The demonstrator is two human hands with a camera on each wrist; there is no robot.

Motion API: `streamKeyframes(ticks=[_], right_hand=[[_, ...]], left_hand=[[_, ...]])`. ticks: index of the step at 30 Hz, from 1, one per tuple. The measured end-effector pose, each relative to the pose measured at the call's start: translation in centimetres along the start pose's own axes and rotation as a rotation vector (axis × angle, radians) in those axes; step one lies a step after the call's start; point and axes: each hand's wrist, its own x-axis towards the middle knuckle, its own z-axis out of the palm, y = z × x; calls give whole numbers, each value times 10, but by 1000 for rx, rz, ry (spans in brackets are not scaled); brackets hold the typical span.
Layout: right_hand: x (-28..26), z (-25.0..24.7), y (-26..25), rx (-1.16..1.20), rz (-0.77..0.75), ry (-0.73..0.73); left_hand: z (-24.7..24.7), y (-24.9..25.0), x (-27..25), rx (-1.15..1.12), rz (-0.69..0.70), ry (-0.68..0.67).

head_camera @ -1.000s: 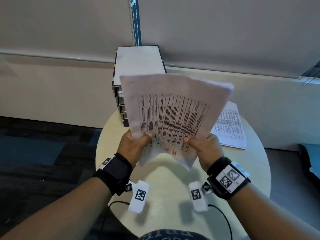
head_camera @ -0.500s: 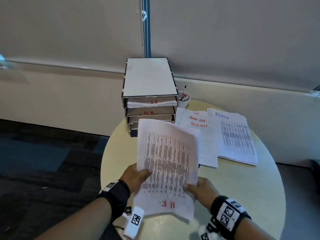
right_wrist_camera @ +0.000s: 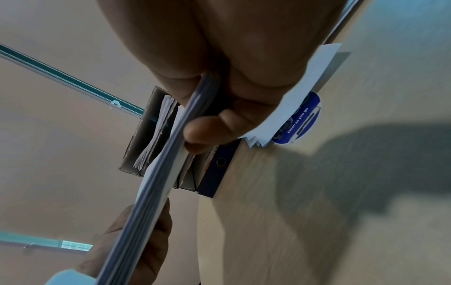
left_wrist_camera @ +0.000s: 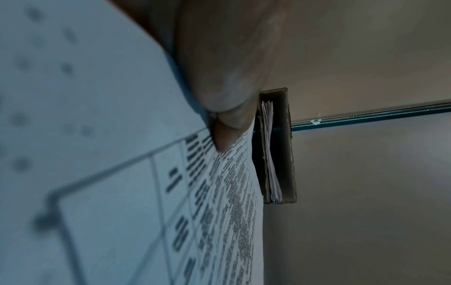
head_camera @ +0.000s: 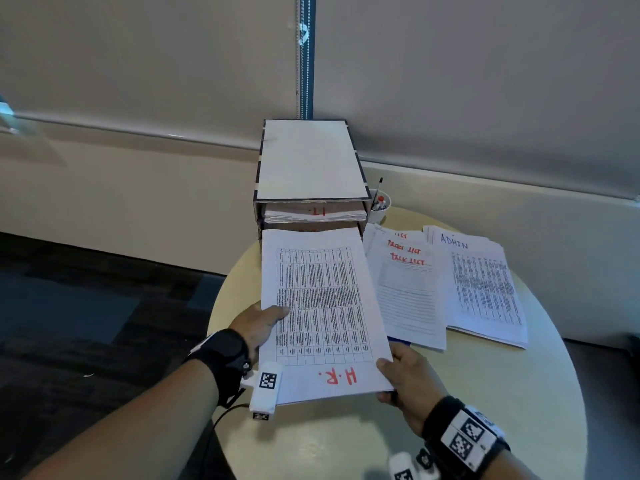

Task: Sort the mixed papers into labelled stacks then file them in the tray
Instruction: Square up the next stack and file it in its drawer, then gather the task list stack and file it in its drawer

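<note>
A stack of printed sheets marked "H.R." in red is held level above the round table, its far edge at the mouth of the second slot of the tiered paper tray. My left hand grips the stack's left edge, thumb on top. My right hand pinches the near right corner, thumb above and fingers below. The top slot holds papers marked "IT". In the left wrist view my thumb presses on the H.R. sheet, with the tray beyond.
On the table to the right lie a "TASK LIST" stack and an "ADMIN" stack. A small cup with pens stands right of the tray. A wall runs close behind; dark carpet is at the left.
The H.R. stack came down from upright in front of me to lying flat, and moved forward until its far edge reached the tray's second slot. Both hands kept hold.
</note>
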Motion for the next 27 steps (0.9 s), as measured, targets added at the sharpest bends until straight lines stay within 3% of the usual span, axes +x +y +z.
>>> streamKeyframes(ticks=[3, 12, 16, 19, 23, 27], right_hand=[[5, 3, -8, 33, -26, 14], [30, 11, -26, 91, -37, 26], [48, 15, -39, 129, -25, 72], [68, 21, -57, 125, -14, 93], [95, 32, -90, 93, 17, 71], [115, 38, -119, 258, 23, 89]], left_hand=[[0, 11, 4, -41, -8, 30], [-10, 37, 18, -207, 90, -83], [-13, 31, 13, -361, -13, -155], [-11, 18, 4, -650, -150, -269], [-6, 24, -1, -838, -155, -354], [0, 51, 16, -944, -157, -308]])
